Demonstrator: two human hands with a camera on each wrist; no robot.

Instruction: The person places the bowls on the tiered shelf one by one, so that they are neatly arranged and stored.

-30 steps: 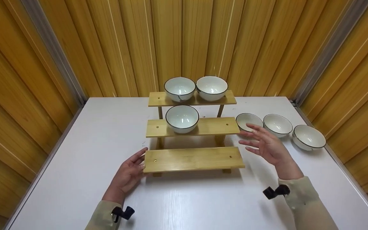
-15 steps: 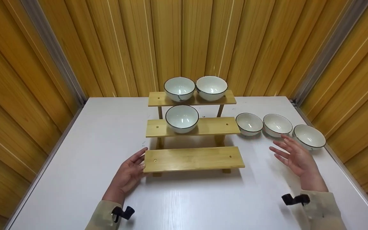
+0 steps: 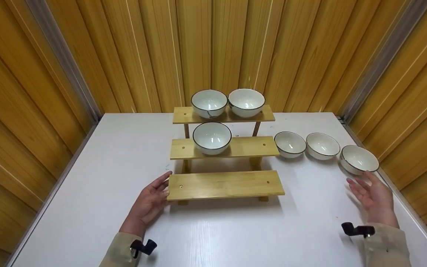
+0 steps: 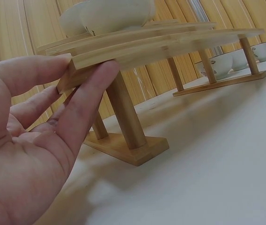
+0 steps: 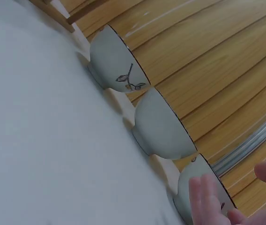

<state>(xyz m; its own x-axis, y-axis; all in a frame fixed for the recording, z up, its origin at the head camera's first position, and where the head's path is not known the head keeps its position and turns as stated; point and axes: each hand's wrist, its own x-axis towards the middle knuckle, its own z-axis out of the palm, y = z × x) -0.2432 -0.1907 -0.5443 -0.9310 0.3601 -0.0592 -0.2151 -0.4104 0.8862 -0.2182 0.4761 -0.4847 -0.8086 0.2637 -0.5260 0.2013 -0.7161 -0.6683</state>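
A three-tier wooden display stand point(image 3: 224, 185) stands mid-table. My left hand point(image 3: 149, 204) holds the left end of its lowest board; in the left wrist view, fingertips point(image 4: 106, 74) lie against the board's edge and underside. My right hand point(image 3: 376, 196) is at the near side of the rightmost white bowl point(image 3: 360, 158), its fingers relaxed and apart. In the right wrist view, those fingers overlap this dark-rimmed bowl point(image 5: 189, 176), with a gap between thumb and fingers.
Two more bowls, a middle one point(image 3: 323, 145) and a left one point(image 3: 290, 144), stand in the row right of the stand. Two bowls sit on the top tier, one bowl point(image 3: 212, 139) on the middle tier. Wood-pattern walls point(image 3: 228, 44) enclose the white table point(image 3: 124, 141).
My right hand has moved right and toward me, from beside the stand's middle tier to the rightmost bowl. The left hand stays on the stand, and the bowls have not moved.
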